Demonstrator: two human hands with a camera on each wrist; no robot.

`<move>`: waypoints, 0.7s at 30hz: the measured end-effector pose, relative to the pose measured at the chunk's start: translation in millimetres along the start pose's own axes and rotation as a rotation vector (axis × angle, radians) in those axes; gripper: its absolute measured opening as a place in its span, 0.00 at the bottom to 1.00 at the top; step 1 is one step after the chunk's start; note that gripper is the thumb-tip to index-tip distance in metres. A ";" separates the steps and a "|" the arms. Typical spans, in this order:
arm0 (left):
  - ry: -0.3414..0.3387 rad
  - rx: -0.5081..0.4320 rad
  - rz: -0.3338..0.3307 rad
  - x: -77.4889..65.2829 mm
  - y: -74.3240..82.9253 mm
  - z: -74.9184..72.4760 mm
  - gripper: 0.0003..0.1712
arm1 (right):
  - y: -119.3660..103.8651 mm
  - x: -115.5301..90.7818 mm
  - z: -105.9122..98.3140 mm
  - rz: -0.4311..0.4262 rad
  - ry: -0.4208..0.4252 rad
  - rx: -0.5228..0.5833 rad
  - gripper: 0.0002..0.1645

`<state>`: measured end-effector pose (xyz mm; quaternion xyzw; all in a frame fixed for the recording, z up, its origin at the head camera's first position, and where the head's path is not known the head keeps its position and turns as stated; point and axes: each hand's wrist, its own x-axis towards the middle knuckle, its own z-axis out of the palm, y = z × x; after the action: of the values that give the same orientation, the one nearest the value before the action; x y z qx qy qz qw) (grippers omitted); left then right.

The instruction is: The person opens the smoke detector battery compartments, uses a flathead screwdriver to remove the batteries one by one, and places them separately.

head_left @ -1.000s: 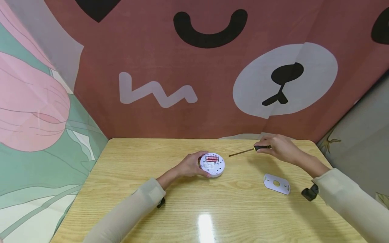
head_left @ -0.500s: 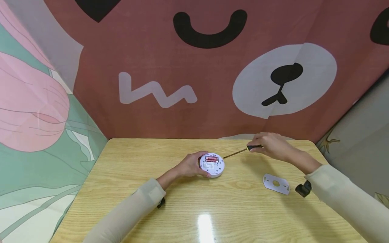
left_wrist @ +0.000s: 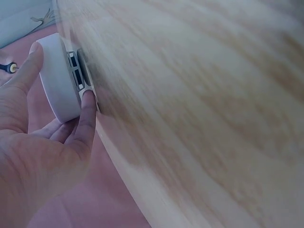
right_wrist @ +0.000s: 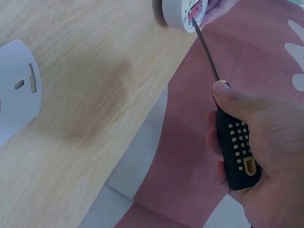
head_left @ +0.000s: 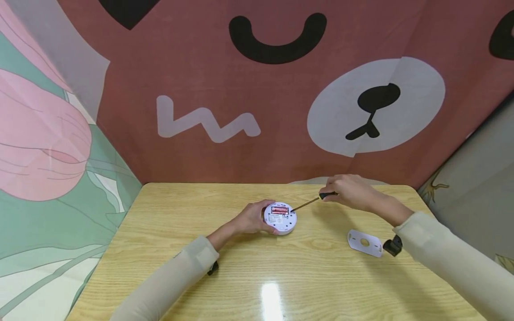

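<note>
A round white smoke alarm (head_left: 277,225) is held above the wooden table, its back turned up and two red batteries (head_left: 279,210) showing in it. My left hand (head_left: 250,218) grips its left side, thumb on the near rim and fingers round the far one. Vents on the alarm's underside show in the left wrist view, beside a fingertip (left_wrist: 89,97). Between thumb and fingers my right hand (head_left: 355,191) holds a screwdriver with a black-and-yellow handle (right_wrist: 237,152). The screwdriver's thin shaft (head_left: 305,204) slants down left, its tip right at the battery bay's right end.
A white mounting plate (head_left: 353,243) with a round centre hole lies on the table (head_left: 225,285), below and right of the alarm. Behind the table's far edge hangs a reddish cloth (head_left: 201,160) with a printed bear face.
My right hand has moved left with the screwdriver, bringing its tip from beside the alarm onto its back at the battery bay. The left hand and the alarm stay put.
</note>
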<state>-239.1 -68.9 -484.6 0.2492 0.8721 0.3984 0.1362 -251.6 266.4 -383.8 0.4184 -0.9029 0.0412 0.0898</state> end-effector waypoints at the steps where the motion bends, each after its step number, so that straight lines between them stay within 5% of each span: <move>1: 0.000 0.000 -0.002 0.0 0.1 0.0 0.60 | -0.6 1.1 -0.2 0.000 -0.006 -0.002 0.12; 21: 0.005 0.002 -0.002 0.5 1.4 -0.2 0.59 | -14.8 28.6 -12.6 -0.052 -0.128 -0.117 0.07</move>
<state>-239.1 -68.0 -483.4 0.2474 0.8732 0.3978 0.1342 -256.8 237.2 -365.9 0.4374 -0.8965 -0.0405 0.0572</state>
